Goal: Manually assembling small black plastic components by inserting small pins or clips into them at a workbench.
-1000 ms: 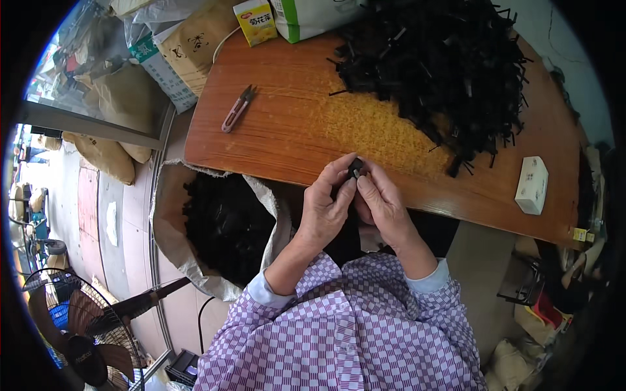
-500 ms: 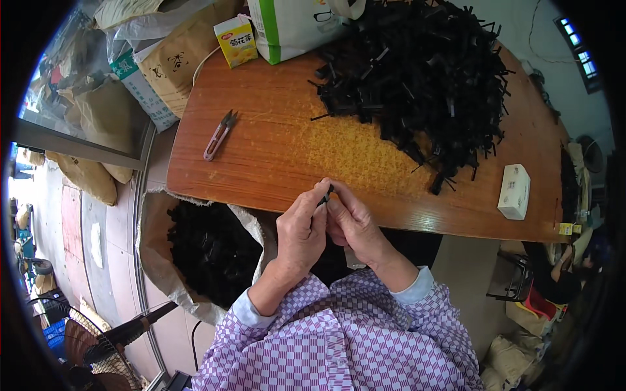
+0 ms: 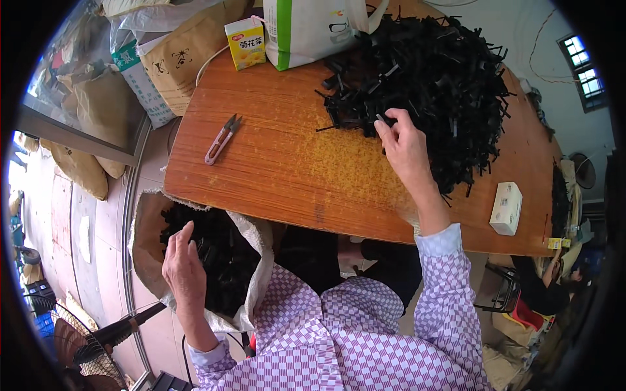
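**Black strips on the table and in the sack, one hand at each**

Black plastic strips lay in a big heap (image 3: 430, 85) on the wooden table (image 3: 287, 169), toward one o'clock from your chest. Your right hand (image 3: 405, 146) rested on the near edge of that heap, fingers close together with their tips among the strips; whether they pinched one could not be told. Your left hand (image 3: 184, 267) hung at about eight o'clock over the open woven sack (image 3: 251, 238) standing against the table's near edge, fingers loosely apart and holding nothing, just above the black pieces (image 3: 218, 251) filling the sack.

At eleven o'clock on the table lay small thread snips (image 3: 222, 139) with pink handles, well apart from both hands. A yellow drink carton (image 3: 245, 43) and a white-and-green bag (image 3: 313, 29) stood at the far edge around twelve o'clock. A small white box (image 3: 506, 207) sat at three o'clock, near the table's edge.
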A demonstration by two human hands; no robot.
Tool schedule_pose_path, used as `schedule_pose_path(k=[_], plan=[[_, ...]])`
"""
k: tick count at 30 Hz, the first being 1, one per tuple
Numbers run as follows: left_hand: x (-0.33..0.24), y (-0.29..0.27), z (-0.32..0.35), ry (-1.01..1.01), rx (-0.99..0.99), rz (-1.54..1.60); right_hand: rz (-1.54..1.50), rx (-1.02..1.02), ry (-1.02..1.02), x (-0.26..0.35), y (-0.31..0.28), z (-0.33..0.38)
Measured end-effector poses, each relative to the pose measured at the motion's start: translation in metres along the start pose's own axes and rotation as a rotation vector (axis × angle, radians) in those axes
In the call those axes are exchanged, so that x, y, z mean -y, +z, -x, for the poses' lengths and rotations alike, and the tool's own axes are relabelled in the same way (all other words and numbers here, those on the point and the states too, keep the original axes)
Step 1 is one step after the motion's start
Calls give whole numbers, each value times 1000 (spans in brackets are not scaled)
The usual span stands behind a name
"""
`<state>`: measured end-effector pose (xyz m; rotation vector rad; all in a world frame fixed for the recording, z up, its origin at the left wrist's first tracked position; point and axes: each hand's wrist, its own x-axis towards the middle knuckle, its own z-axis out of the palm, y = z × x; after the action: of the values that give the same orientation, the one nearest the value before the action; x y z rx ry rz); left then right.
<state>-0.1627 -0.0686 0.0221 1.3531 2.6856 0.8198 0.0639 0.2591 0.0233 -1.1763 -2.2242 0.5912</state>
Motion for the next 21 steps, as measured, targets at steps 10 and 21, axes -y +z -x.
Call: schedule_pose_path(k=[10, 21], plan=[[-80, 32, -20, 137, 150, 482, -439, 148, -12, 12, -4, 47], [-167, 98, -40, 198, 825, 690, -226, 209, -437, 11, -38, 123]])
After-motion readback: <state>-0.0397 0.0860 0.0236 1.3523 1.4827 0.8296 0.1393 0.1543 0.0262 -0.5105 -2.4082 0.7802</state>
